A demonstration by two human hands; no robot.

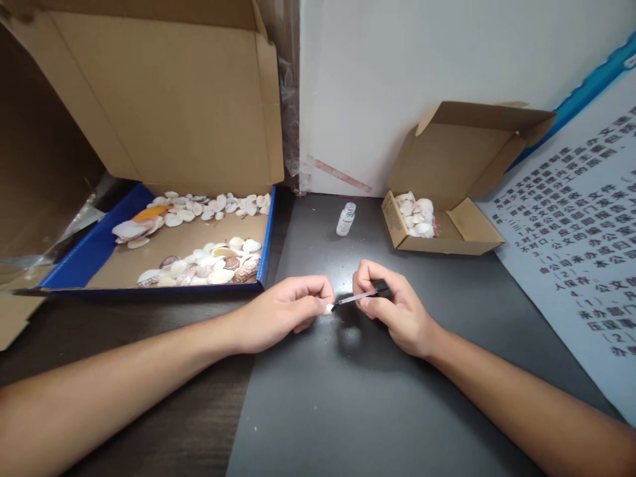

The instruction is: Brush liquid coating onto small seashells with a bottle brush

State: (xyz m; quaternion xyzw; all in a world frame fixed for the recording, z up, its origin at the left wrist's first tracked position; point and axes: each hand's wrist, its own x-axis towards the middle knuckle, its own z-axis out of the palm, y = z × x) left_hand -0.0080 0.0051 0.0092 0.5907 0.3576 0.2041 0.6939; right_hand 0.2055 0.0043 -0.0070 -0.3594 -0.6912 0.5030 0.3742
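Note:
Between the thumb and fingers of my left hand [291,308] is a small white seashell [328,309], mostly covered by the fingertips. My right hand [395,305] pinches the black cap of a brush applicator [355,297]. The applicator's thin stem points left, and its dark tip touches or nearly touches the shell. Beyond my hands a small clear bottle [345,220] stands uncapped on the dark grey mat [318,411], with a printed label on its side.
At the left, an open blue-edged cardboard box [266,238] holds many seashells in two groups. A smaller open cardboard box [442,246] with white shells stands at the back right. A printed sheet [586,245] lies along the right, and a white panel [397,66] rises behind.

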